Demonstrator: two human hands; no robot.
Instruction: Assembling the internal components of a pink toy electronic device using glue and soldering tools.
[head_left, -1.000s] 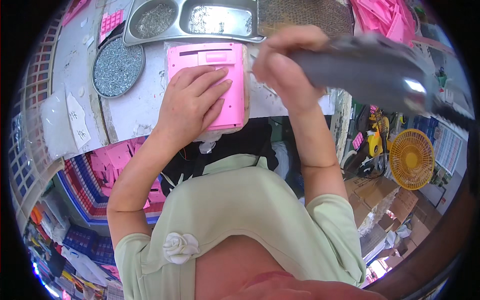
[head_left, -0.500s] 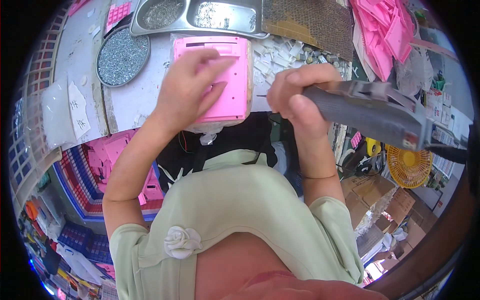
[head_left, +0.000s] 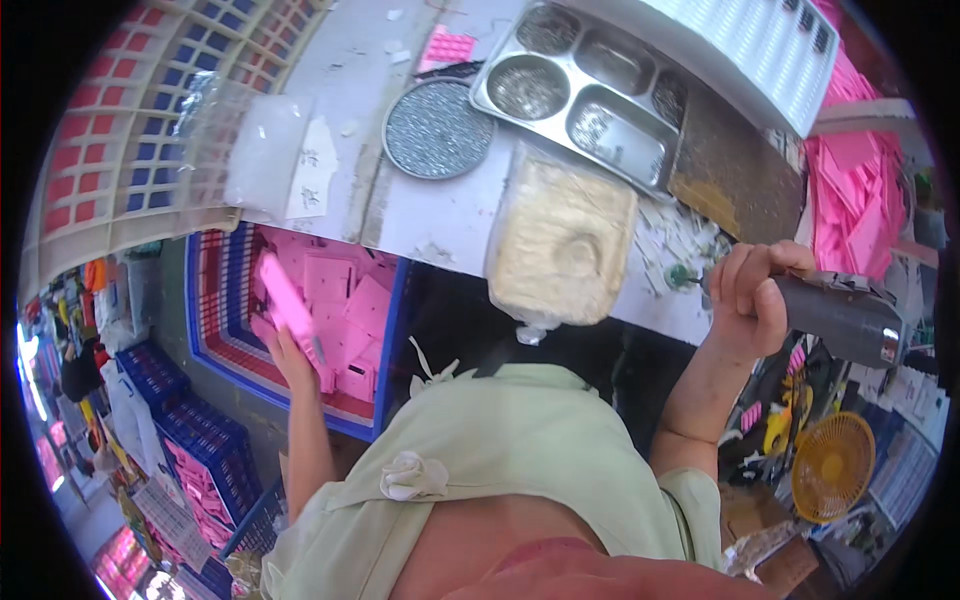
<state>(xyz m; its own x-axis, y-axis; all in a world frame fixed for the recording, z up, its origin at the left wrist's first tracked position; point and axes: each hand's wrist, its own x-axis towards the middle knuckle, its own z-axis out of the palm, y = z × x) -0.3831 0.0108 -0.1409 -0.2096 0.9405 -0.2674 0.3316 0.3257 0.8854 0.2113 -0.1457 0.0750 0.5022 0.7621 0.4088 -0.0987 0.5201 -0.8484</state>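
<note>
My left hand (head_left: 294,360) grips a pink plastic panel (head_left: 283,290), seen nearly edge-on. It is over a blue-rimmed crate (head_left: 383,365) that holds several similar pink panels (head_left: 328,275). My right hand (head_left: 752,292) is wrapped round a dark grey electric screwdriver (head_left: 840,318), its thin bit pointing left above the table's right part. Nearest to the bit is a small green piece (head_left: 681,277) beside small white plastic parts (head_left: 668,235). Between my hands, a cream pad (head_left: 565,235) wrapped in clear plastic sits at the table's front edge with nothing on it.
A round dish of small screws (head_left: 438,128) and a metal compartment tray (head_left: 552,122) with small metal parts stand at the back. Far right are a white ribbed tray (head_left: 735,55) and a pink panel pile (head_left: 855,190). A white plastic basket (head_left: 130,235) stands left; a yellow fan (head_left: 833,467) is lower right.
My left hand has moved from the pad to over the crate, and the pink panel has left the pad. The view has swung left. My right hand still holds the electric screwdriver.
</note>
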